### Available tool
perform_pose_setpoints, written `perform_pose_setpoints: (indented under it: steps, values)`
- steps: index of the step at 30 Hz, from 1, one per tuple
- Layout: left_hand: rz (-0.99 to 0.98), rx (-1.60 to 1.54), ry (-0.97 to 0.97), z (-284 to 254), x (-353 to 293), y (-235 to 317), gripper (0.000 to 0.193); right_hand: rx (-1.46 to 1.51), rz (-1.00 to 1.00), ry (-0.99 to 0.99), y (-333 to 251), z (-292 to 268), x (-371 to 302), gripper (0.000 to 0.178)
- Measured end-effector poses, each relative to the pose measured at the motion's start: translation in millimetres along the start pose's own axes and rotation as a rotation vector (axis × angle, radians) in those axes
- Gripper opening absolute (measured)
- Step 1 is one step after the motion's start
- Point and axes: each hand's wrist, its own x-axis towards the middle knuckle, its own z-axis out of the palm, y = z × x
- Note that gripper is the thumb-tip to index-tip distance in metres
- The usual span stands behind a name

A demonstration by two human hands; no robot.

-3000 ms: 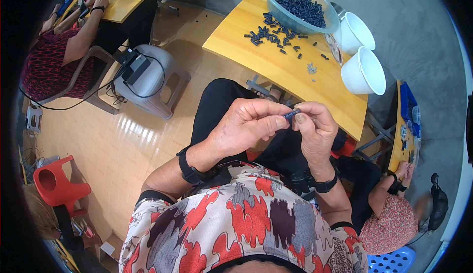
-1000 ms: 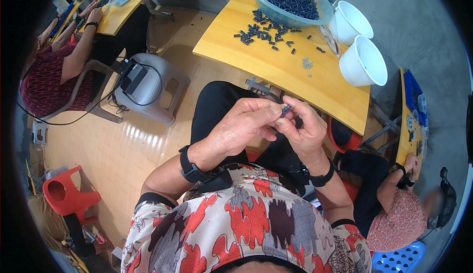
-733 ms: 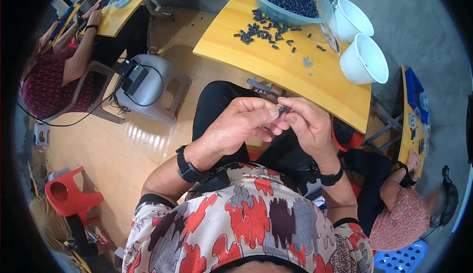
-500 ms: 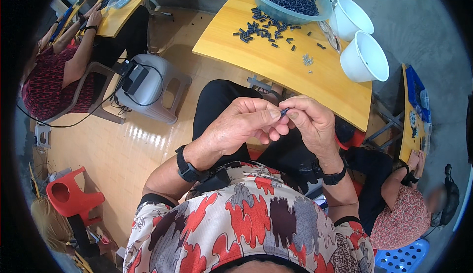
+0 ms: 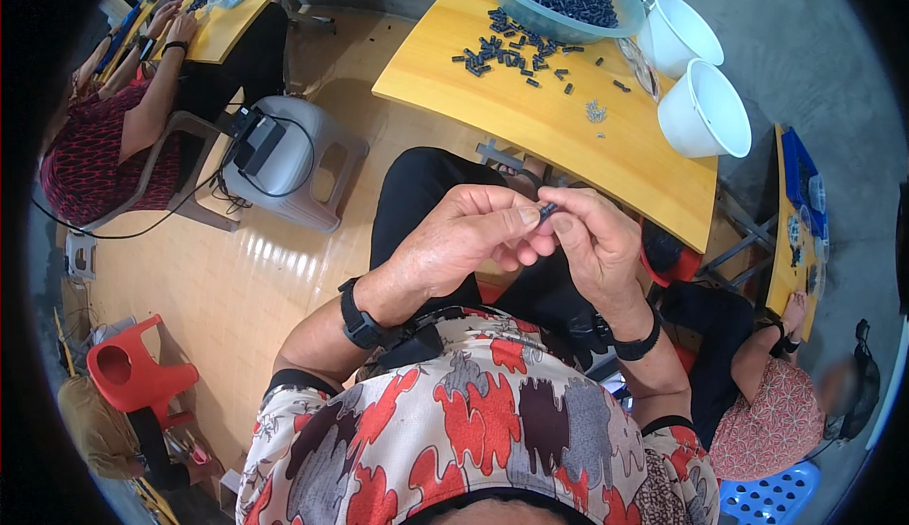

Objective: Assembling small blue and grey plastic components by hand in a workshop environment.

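Observation:
A small dark blue-black plastic part [image 5: 546,212] is held above my lap, short of the table's front edge. My left hand [image 5: 464,236] pinches it between thumb and forefinger, the other fingers curled beneath. At its other end, my right hand [image 5: 601,246] closes its thumb and forefinger on the part. Whether a tiny piece is also in the right fingertips is hidden. Loose dark parts of the same kind [image 5: 516,54] lie scattered on the yellow table [image 5: 454,80]. Beside them is a little heap of tiny silvery metal pieces [image 5: 596,111].
A translucent bowl [image 5: 559,28] full of dark parts stands at the table's back, with two white buckets [image 5: 705,113] to its right. Other people sit at tables left and right. A grey stool [image 5: 284,160] and a red chair [image 5: 151,373] stand to the left.
My right thumb and forefinger have shifted slightly at the dark part, and more of it shows between the hands. The whole view has moved a little.

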Motion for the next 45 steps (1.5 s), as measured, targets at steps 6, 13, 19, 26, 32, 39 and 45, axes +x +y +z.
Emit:
perform_pose_setpoints:
  steps: [6, 13, 19, 26, 32, 39, 45]
  values:
    - [0.025, -0.063, 0.036, 1, 2, -5, 0.024, -0.142, -0.032, 0.031, -3, 7, 0, 0.037]
    - [0.023, -0.065, 0.009, 1, 2, -4, 0.022, -0.303, -0.184, 0.065, 1, 11, 2, 0.034]
    - [0.223, 0.137, 0.010, 5, 5, -10, 0.018, -0.415, -0.306, 0.067, 6, 13, 2, 0.032]
    - [0.239, 0.282, 0.059, 8, 5, -8, 0.019, -0.494, -0.446, 0.123, 18, 20, 3, 0.031]
    - [0.185, 0.040, 0.085, 1, 13, -12, 0.021, -0.454, -0.339, 0.070, 26, 20, 7, 0.032]
    - [0.074, -0.034, 0.061, -4, 11, -4, 0.025, -0.199, -0.050, 0.144, 15, 21, 5, 0.033]
    - [0.002, -0.019, 0.068, -4, 14, 1, 0.027, -0.198, -0.066, 0.123, 17, 10, 12, 0.030]
